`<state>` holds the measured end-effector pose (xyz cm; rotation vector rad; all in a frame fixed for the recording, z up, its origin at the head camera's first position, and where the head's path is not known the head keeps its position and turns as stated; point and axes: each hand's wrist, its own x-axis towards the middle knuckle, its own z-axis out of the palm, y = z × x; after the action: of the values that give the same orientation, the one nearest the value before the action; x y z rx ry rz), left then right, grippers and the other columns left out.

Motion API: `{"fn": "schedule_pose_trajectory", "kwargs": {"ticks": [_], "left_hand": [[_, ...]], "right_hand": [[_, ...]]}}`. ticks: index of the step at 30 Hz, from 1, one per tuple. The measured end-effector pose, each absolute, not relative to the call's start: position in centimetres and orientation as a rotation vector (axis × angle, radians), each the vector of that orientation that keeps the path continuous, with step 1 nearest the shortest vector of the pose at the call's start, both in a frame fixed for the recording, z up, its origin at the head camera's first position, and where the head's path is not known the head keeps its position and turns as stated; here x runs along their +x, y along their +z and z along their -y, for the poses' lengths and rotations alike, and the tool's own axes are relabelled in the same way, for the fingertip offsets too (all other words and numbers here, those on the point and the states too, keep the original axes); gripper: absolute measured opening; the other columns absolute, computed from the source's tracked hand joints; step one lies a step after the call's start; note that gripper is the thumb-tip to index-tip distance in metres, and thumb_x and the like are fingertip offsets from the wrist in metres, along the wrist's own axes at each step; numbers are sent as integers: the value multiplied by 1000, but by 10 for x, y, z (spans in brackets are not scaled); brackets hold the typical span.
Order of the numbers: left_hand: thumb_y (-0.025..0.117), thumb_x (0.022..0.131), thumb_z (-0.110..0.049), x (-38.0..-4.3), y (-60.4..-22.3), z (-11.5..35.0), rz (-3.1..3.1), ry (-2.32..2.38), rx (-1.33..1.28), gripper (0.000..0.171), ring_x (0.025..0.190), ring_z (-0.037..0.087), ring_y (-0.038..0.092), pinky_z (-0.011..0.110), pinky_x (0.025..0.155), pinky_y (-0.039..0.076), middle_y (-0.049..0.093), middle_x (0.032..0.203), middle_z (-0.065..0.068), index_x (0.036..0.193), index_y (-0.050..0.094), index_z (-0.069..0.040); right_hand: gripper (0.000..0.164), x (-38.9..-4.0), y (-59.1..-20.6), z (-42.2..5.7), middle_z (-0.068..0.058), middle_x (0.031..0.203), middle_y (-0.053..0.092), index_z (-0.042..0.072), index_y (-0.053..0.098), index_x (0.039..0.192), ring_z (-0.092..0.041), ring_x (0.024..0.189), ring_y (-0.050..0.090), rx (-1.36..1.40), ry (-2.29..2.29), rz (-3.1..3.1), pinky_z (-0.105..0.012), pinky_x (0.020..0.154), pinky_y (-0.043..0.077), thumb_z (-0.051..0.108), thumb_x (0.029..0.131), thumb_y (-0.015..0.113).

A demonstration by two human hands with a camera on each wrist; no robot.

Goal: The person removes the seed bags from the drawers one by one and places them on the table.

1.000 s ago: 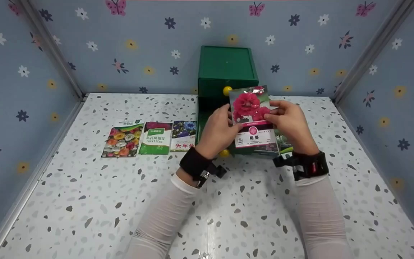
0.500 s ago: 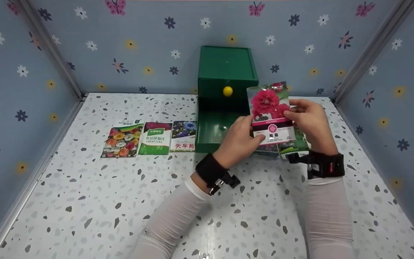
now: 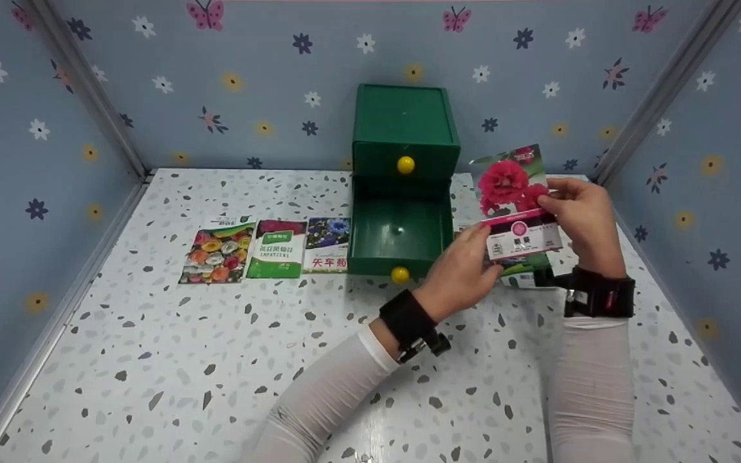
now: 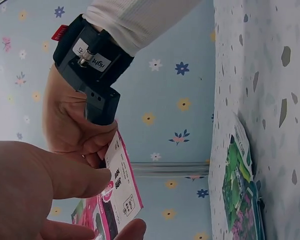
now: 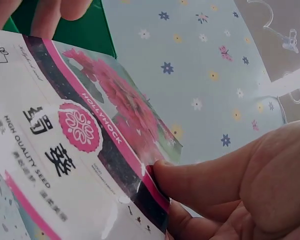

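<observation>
A hollyhock seed packet [image 3: 517, 199] with a pink flower picture is held up above the table's right side. My right hand [image 3: 586, 215] pinches its right edge, with the thumb [image 5: 205, 175] on the printed front. My left hand [image 3: 460, 273] is at the packet's lower left edge. Its fingers [image 5: 45, 20] reach behind that edge in the right wrist view, and its thumb lies apart from the packet's front in the head view. Below the held packet, other seed packets [image 4: 240, 190] lie on the table, partly hidden by it and the hands.
A green drawer box [image 3: 406, 116] stands at the back, its lower drawer [image 3: 396, 231] pulled out. Left of it lie a packet of mixed flowers [image 3: 219, 254], a green and white impatiens packet [image 3: 277, 251] and a blue cornflower packet [image 3: 329, 244]. Patterned panels [image 3: 248, 83] enclose the speckled table [image 3: 216, 373].
Both hands have moved right with the hollyhock packet, from in front of the drawer to beside it. The left thumb has come off the packet's front. The pulled-out drawer is now uncovered.
</observation>
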<state>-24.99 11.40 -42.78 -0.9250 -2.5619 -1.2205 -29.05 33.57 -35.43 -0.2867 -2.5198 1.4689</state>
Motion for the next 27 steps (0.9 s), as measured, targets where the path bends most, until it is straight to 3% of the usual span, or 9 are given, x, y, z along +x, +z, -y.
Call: {"fn": "schedule_pose_trajectory", "kwargs": {"ticks": [10, 27], "left_hand": [[74, 109, -19, -250, -437, -134, 2667, -1183, -972, 67, 157, 27, 47, 32, 127, 39, 46, 170, 21, 165, 46, 4], [72, 110, -24, -257, -463, -154, 2752, -1112, -1139, 70, 162, 29, 40, 38, 128, 39, 33, 178, 21, 168, 41, 1]], "right_hand": [[46, -298, -360, -352, -14, 129, 67, -1, 63, 154, -15, 100, 66, -424, 1435, 2568, -26, 83, 55, 16, 112, 67], [48, -312, -376, -378, -21, 147, 59, 1, 59, 158, -24, 113, 64, -631, 1422, 2614, -33, 92, 55, 16, 113, 65]]}}
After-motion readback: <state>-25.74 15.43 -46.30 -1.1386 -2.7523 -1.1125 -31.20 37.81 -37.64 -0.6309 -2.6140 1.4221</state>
